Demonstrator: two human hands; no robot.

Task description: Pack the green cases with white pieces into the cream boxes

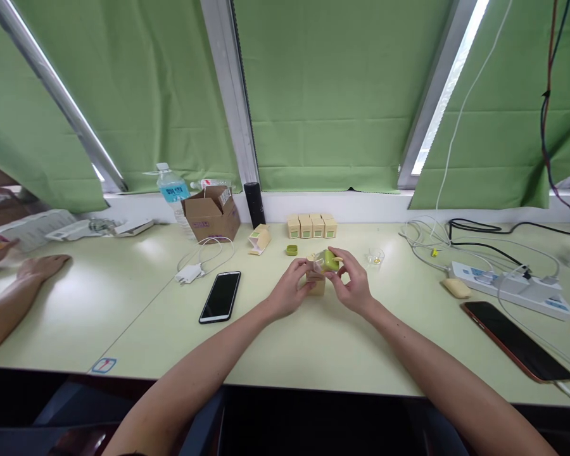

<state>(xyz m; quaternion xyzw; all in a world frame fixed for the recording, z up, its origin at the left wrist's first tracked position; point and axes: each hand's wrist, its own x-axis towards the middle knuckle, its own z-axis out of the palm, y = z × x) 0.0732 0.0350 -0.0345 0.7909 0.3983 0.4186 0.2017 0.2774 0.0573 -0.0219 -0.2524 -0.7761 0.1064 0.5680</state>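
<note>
In my right hand [354,286] is a small green case [330,260], gripped between thumb and fingers. Closed around a small tan cardboard box [318,288] is my left hand [289,290], its fingertips close to the green case. Something clear and pale shows between the two hands, too small to make out. Just beyond them lies a small open green piece [291,250], like a tray or lid. Farther back, several small tan boxes [312,226] with green labels stand in a row. An opened tan box [259,239] lies tilted to their left.
A phone [220,297] and a white charger [189,273] lie left. A brown carton [211,214], a water bottle [173,193] and a black cylinder [254,204] stand behind. To the right are a clear container [375,257], a power strip [513,290] and another phone [517,341]. Another person's hand [42,266] rests far left.
</note>
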